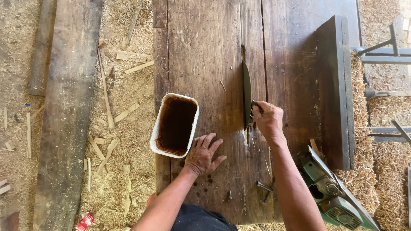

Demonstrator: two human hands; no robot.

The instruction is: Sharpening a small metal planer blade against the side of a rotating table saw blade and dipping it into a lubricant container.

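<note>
On the workbench: a dark, worn wooden table top (205, 51) fills the middle of the view, with a saw blade (246, 92) standing up through a slot in it.
Right hand: the right hand (269, 120) is closed around a small metal tool (253, 108) held against the lower end of the blade; what kind of tool it is I cannot tell.
Left hand: the left hand (204, 154) lies flat on the boards, fingers spread, holding nothing.
Tub: a white rectangular tub (174, 125) with a dark brown inside (stained or filled, hard to say) sits at the table's left edge, just beside the left hand's fingertips.
Hands together: well apart, one on each side of the blade's near end.
Right side: a long dark wooden fence board (336, 85) lies along the table, and a green machine (332, 192) sits by the right forearm.
Near edge: two bolts (264, 188) lie on the boards.
Floor: sawdust and wood offcuts (124, 111) lie around, with a long plank (68, 107) to the left.
</note>
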